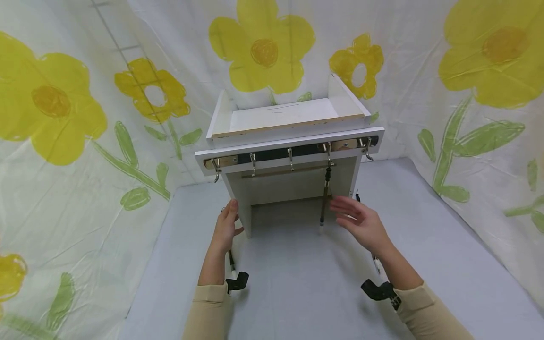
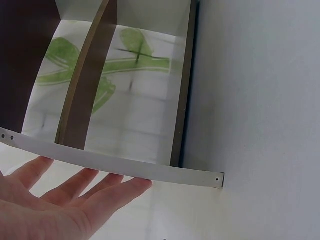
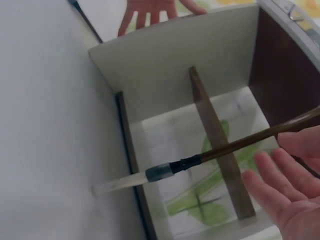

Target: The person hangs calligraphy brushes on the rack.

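Observation:
A white shelf unit (image 1: 238,198) stands in front of me, a strip with several metal hooks (image 1: 291,159) along its front. From one hook toward the right hangs a writing brush (image 1: 326,189) with a brown handle (image 3: 240,143) and pale bristles (image 3: 120,184), tip down. My right hand (image 1: 361,225) is just right of the brush, fingers loosely bent and not wrapped around it; the thumb is close to the handle in the right wrist view. My left hand (image 1: 225,229) touches the shelf's left side panel (image 2: 115,164) with spread, fairly straight fingers.
Another brush (image 1: 231,262) is partly visible beside the left forearm. To the right, a slim dark brush (image 1: 376,263) shows behind the right wrist. The shelf has an open tray top (image 1: 284,115) and stands on a pale tabletop (image 1: 289,283) before a flower-print curtain (image 1: 170,38).

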The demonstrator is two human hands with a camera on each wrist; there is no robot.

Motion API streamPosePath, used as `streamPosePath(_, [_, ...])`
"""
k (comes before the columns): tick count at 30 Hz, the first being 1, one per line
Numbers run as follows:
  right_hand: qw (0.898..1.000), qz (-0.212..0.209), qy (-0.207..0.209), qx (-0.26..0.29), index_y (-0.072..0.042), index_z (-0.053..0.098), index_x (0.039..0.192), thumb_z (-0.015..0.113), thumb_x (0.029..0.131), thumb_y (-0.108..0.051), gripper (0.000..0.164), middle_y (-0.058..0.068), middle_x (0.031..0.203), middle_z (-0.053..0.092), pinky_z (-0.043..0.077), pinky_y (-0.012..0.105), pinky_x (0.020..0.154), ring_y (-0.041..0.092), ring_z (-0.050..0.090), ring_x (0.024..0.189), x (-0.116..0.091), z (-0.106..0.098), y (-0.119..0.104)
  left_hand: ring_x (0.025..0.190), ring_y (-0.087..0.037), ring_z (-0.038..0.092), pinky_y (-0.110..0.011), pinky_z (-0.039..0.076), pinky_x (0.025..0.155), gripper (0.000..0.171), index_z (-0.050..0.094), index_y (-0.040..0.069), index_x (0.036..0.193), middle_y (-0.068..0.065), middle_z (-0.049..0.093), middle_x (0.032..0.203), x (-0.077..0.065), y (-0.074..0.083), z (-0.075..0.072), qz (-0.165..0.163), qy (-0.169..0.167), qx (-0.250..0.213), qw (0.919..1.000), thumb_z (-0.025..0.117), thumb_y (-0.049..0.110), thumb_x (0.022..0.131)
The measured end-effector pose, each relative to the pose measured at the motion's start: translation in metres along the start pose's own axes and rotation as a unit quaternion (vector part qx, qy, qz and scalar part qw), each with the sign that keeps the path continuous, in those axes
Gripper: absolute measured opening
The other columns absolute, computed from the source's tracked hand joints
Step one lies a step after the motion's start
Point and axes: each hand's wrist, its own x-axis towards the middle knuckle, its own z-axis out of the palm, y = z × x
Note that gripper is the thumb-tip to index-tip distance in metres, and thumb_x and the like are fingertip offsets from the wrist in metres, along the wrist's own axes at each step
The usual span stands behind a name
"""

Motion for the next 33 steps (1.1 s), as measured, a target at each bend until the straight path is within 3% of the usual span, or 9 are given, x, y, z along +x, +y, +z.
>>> streamPosePath(7, [1.000, 0.003, 0.011, -0.008, 0.005, 0.049, 0.143, 0.070, 0.093, 0.002, 0.055, 0.026, 0.135, 0.061, 0.056, 0.018, 0.090, 0.021, 0.066, 0.121, -0.004, -0.008, -0.001, 0.148, -0.046, 0.031, -0.059, 0.048, 0.103, 0.079, 0.019, 0.013, 0.163, -0.018, 0.020, 0.167, 0.000, -0.002, 0.000, 0.002, -0.001, -0.003, 1.0000, 0.032, 0.064, 0.104])
streamPosePath(15, [0.999, 0.019, 0.014, -0.023, -0.002, 0.049, 0.147, 0.071, 0.094, -0.003, 0.057, 0.021, 0.140, 0.059, 0.057, 0.018, 0.090, 0.030, 0.063, 0.123, -0.007, -0.017, -0.002, 0.147, -0.045, 0.033, -0.058, 0.050, 0.102, 0.084, 0.023, 0.013, 0.162, -0.017, 0.024, 0.165, 0.001, -0.002, -0.001, 0.006, 0.009, 0.002, 0.9999, 0.034, 0.069, 0.100])
streamPosePath(26, [0.997, 0.047, 0.048, -0.027, -0.004, 0.050, 0.146, 0.072, 0.094, -0.008, 0.056, 0.030, 0.136, 0.059, 0.057, 0.017, 0.088, 0.020, 0.067, 0.118, -0.009, -0.028, -0.005, 0.147, -0.043, 0.034, -0.058, 0.050, 0.103, 0.082, 0.022, 0.013, 0.162, -0.016, 0.023, 0.166, 0.001, -0.002, -0.001, 0.003, 0.006, -0.004, 1.0000, 0.034, 0.067, 0.101])
streamPosePath(33, [0.996, 0.063, 0.051, -0.027, -0.005, 0.049, 0.147, 0.070, 0.096, -0.009, 0.056, 0.027, 0.137, 0.059, 0.057, 0.017, 0.087, 0.021, 0.067, 0.118, -0.011, -0.031, -0.002, 0.147, -0.041, 0.034, -0.058, 0.050, 0.102, 0.081, 0.023, 0.016, 0.162, -0.013, 0.023, 0.166, 0.001, -0.001, -0.001, 0.008, 0.001, -0.005, 1.0000, 0.034, 0.068, 0.101])
